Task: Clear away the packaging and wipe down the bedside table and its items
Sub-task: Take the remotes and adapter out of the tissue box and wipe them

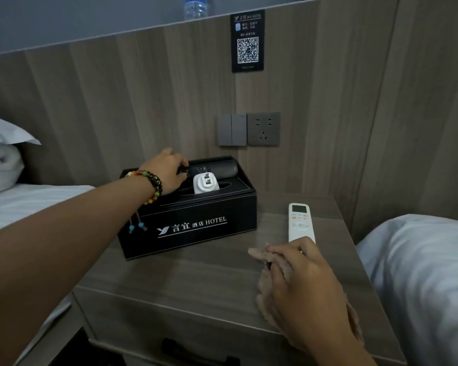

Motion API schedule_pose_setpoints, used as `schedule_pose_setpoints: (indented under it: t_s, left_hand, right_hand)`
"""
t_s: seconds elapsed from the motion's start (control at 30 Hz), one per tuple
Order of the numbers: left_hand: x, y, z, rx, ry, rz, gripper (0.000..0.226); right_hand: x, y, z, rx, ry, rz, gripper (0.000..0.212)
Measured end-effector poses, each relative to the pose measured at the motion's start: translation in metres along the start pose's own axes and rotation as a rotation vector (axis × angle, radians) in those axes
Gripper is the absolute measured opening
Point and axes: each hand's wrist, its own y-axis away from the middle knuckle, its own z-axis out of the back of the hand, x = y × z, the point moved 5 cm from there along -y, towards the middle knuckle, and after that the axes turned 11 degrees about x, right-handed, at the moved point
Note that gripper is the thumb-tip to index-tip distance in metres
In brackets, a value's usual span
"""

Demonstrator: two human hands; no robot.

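We're at the bedside table, which fills the lower middle of the frame, and on it sits a black tissue box marked HOTEL, just left of centre. Our left hand reaches over the box's back left corner, its fingers curled round the end of a black remote that lies along the box's top rear edge. Just in front of that remote, a white plug adapter stands in the box's slot, prongs facing us. A beaded bracelet circles our left wrist, its tassel hanging against the box front. To the right of the box, apart from it, a white remote lies flat on the table, display end away from us. Our right hand sits at the lower right, fingers curled on a brownish cloth pressed to the tabletop, knuckles touching the white remote's near end. Behind, on the wood panel, we see a switch and socket side by side, and a black QR card above. White bedding lies at the right edge, a pillow at the left, and a water bottle stands at the top.
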Motion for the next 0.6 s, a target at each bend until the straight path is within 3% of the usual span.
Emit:
schedule_pose_setpoints:
  t_s: [0.17,0.23,0.37,0.6]
  left_hand:
    - [-0.008,-0.002,-0.001,0.028,-0.051,0.028,0.048]
    - [-0.009,-0.002,-0.001,0.03,-0.074,0.029,0.048]
    - [-0.011,0.002,-0.001,0.017,-0.103,0.015,0.045]
    - [-0.015,-0.002,0.001,0.088,-0.049,0.095,0.048]
  right_hand:
    - [-0.002,-0.002,-0.002,0.01,-0.016,0.032,0.026]
    - [-0.002,-0.002,-0.001,0.018,-0.052,0.065,0.022]
    - [-0.004,-0.002,-0.001,0.013,-0.03,0.115,0.034]
    - [-0.005,-0.003,-0.001,-0.058,-0.017,0.123,0.026]
